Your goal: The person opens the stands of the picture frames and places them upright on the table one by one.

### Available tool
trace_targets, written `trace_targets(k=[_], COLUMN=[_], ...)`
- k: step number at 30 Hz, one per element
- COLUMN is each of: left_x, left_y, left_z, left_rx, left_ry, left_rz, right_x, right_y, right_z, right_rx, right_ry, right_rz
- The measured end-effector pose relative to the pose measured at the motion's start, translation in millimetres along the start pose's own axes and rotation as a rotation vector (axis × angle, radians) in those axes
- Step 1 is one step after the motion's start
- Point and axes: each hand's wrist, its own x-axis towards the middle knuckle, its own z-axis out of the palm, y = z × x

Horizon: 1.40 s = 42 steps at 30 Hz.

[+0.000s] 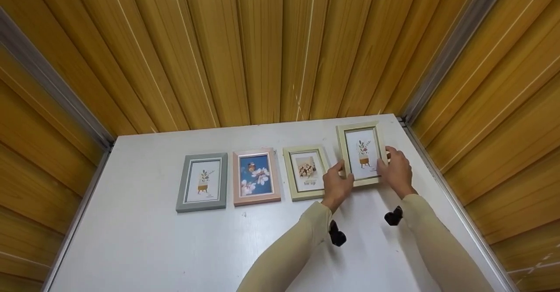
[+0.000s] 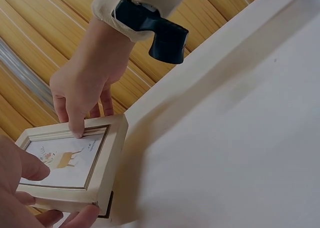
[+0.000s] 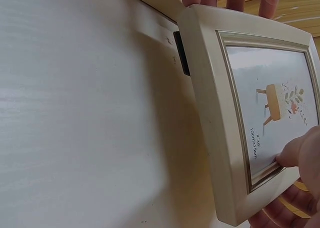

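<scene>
A cream picture frame (image 1: 363, 154) with a potted-plant picture is held between both hands, apart from the white surface at its lower end, where its shadow falls. My left hand (image 1: 337, 186) grips the frame's left side, thumb on the front and fingers at the edge and behind. On the opposite side my right hand (image 1: 397, 173) holds it, the thumb pressing near the lower corner of the picture. A small dark piece (image 3: 182, 53) sticks out behind the frame in the right wrist view. Beside the left hand is another cream frame (image 1: 306, 173) with a flower picture.
Further left on the white surface (image 1: 144, 239) are a pink frame (image 1: 257, 201) with blossoms and a grey frame (image 1: 201, 205) with a plant picture. Yellow wood-look panels (image 1: 262, 55) and grey metal rails (image 1: 442, 51) surround the surface.
</scene>
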Motion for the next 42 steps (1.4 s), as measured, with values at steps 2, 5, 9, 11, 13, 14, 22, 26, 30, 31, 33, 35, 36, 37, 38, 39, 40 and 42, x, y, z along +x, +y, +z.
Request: trace_targets(k=[2, 5, 9, 11, 13, 14, 22, 26, 30, 31, 33, 35, 36, 37, 38, 39, 40, 42], left_x=[-0.3, -0.5, -1.5, -2.1, -2.7, -3.3, -8.0, -7.9, -6.4, -5.9, -4.9, -3.7, -3.0, -2.4, -1.9, -1.6, -1.4, -1.6], left_y=[1.2, 3.7, 8.0, 10.5, 12.9, 14.0, 17.8, 16.2, 15.6, 15.7, 16.5, 17.0, 17.4, 17.6, 17.7, 17.9, 17.9, 17.7], left_z=[-0.7, -0.5, 1.1, 2.4, 4.0, 4.7, 9.0, 10.6, 10.1, 9.6, 8.3, 6.7, 6.0, 5.4, 5.0, 4.5, 4.2, 4.1], left_rx=[-0.005, -0.010, 0.015, 0.028, 0.027, 0.023, 0.038, 0.056, 0.042, 0.036, 0.028, 0.032, 0.030, 0.031, 0.037, 0.039, 0.042, 0.060], left_ry=[0.003, 0.023, 0.068, 0.082, 0.090, 0.094, 0.128, 0.149, 0.161, 0.162, 0.162, 0.162, 0.151, 0.141, 0.135, 0.126, 0.125, 0.126], left_rz=[0.022, 0.054, 0.103, 0.122, 0.136, 0.143, 0.178, 0.181, 0.167, 0.157, 0.139, 0.122, 0.107, 0.095, 0.092, 0.087, 0.086, 0.103], right_x=[1.6, 5.2, 10.6, 13.5, 16.1, 17.2, 21.0, 20.6, 20.6, 20.7, 20.9, 21.4, 21.8, 22.0, 22.2, 22.3, 22.3, 22.0], right_y=[0.9, 2.1, 2.9, 3.9, 4.8, 5.3, 8.3, 9.9, 10.7, 10.6, 10.7, 10.7, 10.7, 10.6, 10.4, 10.2, 10.0, 9.2], right_z=[-1.0, -3.0, -4.1, -4.1, -3.9, -3.8, -2.8, -0.6, 0.3, 0.1, -0.5, -1.1, -1.1, -1.2, -1.3, -1.3, -1.3, -1.0], right_rx=[0.017, 0.049, 0.081, 0.097, 0.110, 0.117, 0.174, 0.184, 0.193, 0.196, 0.196, 0.194, 0.193, 0.190, 0.191, 0.190, 0.191, 0.199], right_ry=[-0.005, -0.031, -0.088, -0.109, -0.122, -0.129, -0.196, -0.203, -0.209, -0.211, -0.210, -0.211, -0.212, -0.213, -0.216, -0.220, -0.224, -0.231], right_rz=[-0.004, -0.005, 0.007, 0.013, 0.017, 0.020, 0.043, 0.045, 0.044, 0.044, 0.037, 0.030, 0.028, 0.026, 0.025, 0.026, 0.027, 0.030])
